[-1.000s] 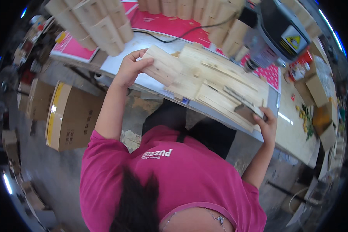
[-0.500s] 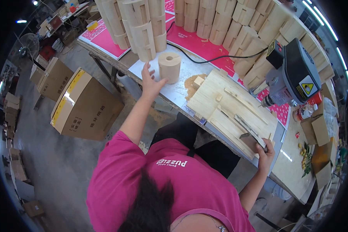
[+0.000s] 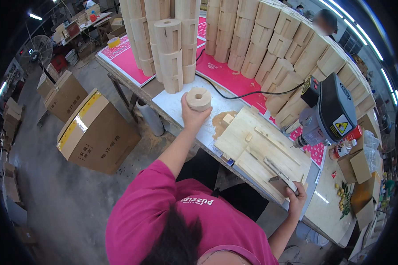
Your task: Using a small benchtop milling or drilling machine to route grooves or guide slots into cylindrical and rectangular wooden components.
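Note:
My left hand [image 3: 195,115] is wrapped round a pale wooden cylinder [image 3: 199,102] with a round hole in its top face. The cylinder is at the left end of the white work surface [image 3: 169,102]; whether it is lifted cannot be told. At the right end of a wooden jig [image 3: 243,140], my right hand [image 3: 297,197] grips a long metal bar [image 3: 282,175] that has a flat plate at its side. The bar lies along the jig, beside its narrow wooden strips. A black and grey drill [image 3: 336,106] stands over the far right of the jig, its chuck pointing at it.
Tall stacks of slotted wooden cylinders [image 3: 247,37] line the back of the table. A black cable [image 3: 239,96] runs to the drill. Sawdust [image 3: 220,125] lies by the jig. Cardboard boxes [image 3: 102,137] stand on the floor at left; an open carton [image 3: 359,161] is at right.
My left hand was open beside the wooden cylinder and has now closed round it. The cylinder's top now faces more toward me. My right hand stays on the metal bar.

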### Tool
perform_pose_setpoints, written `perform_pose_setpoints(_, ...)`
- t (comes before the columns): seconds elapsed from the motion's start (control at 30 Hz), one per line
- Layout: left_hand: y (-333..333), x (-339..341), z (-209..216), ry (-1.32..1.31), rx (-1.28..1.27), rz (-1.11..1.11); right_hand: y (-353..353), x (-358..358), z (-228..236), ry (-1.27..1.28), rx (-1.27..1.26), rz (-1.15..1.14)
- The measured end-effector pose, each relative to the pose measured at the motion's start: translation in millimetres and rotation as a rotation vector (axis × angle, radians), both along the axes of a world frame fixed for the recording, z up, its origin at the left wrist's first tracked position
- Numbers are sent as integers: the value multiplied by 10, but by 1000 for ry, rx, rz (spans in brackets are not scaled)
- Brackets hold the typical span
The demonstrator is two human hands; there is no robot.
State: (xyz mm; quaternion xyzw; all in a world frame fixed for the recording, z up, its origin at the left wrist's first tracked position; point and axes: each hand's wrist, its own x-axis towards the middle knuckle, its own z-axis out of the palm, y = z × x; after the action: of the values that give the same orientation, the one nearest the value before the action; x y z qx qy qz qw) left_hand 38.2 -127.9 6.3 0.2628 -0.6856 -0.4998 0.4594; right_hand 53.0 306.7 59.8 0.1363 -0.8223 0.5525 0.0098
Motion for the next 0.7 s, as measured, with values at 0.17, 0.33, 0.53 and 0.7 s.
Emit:
perform_pose_setpoints(0.17,-383,231,713,297,-73,-62,-13,-11,2,-13,-38,22)
perform_pose_setpoints(0.33,-1006,146,2192,372,-312,8,17,8,19,-15,-43,3)
perform_pose_setpoints(0.53,-1882,-301,2639,186,-440,144,-33,21,40,-24,-31,-21)
perform_pose_setpoints(0.7,-2006,-536,2667,42,-434,300,-4,21,3,-29,-36,-32)
